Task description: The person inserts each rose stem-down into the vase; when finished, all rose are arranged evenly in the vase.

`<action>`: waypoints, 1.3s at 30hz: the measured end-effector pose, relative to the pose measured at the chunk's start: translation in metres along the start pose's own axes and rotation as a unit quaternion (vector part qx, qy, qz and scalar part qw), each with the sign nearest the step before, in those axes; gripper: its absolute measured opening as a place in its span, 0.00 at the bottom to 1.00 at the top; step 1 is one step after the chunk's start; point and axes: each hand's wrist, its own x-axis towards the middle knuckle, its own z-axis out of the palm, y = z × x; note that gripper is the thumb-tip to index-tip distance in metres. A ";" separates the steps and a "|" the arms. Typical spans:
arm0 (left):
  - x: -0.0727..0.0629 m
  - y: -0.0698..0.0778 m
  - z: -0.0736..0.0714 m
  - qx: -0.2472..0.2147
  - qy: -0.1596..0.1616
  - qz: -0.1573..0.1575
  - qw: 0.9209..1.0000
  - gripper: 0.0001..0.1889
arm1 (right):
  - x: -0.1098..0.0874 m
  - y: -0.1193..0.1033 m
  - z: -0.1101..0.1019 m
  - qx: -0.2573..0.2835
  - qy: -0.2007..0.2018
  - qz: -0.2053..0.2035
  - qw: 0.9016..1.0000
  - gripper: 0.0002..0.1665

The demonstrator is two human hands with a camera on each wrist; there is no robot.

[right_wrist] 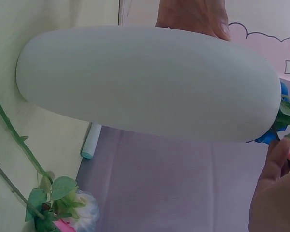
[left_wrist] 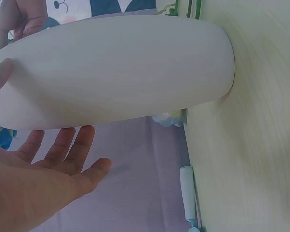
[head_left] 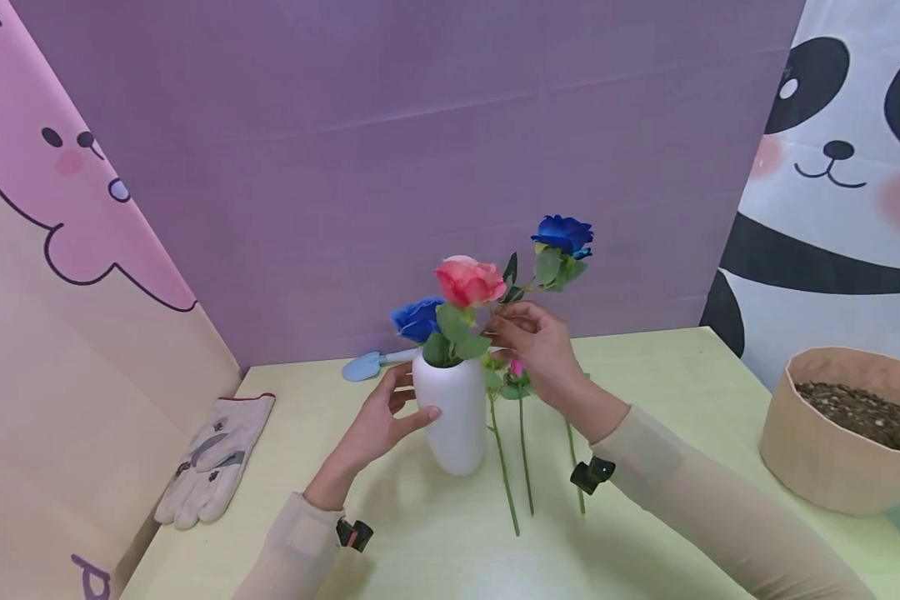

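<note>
A tall white vase (head_left: 453, 417) stands on the table, with a blue rose (head_left: 417, 320) and a coral-pink rose (head_left: 471, 282) at its mouth. My left hand (head_left: 390, 414) holds the vase by its upper side, thumb across the front and fingers along the far side (left_wrist: 70, 145). Close beside the vase mouth, my right hand (head_left: 537, 350) pinches the stem of a second blue rose (head_left: 562, 237), whose bloom leans up to the right. In the right wrist view, the right thumb (right_wrist: 280, 152) is right at the mouth, near green leaves (right_wrist: 285, 116).
Several cut stems (head_left: 525, 458) lie on the table right of the vase, one with a magenta bloom (head_left: 517, 367). Behind the vase lies a light-blue toy shovel (head_left: 363, 367). Work gloves (head_left: 217, 458) lie at left; a tan pot of soil (head_left: 817, 442) stands at right.
</note>
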 end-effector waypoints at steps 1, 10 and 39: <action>0.000 -0.001 0.000 0.000 0.001 0.000 1.000 0.41 | 0.001 0.000 0.000 -0.001 -0.002 0.005 1.000 0.11; 0.000 -0.004 -0.003 -0.002 0.001 0.003 1.000 0.40 | 0.004 0.003 0.007 -0.004 -0.003 0.016 1.000 0.13; 0.000 0.000 -0.001 -0.003 -0.001 0.008 1.000 0.40 | 0.006 0.004 0.011 0.003 0.033 0.015 0.999 0.15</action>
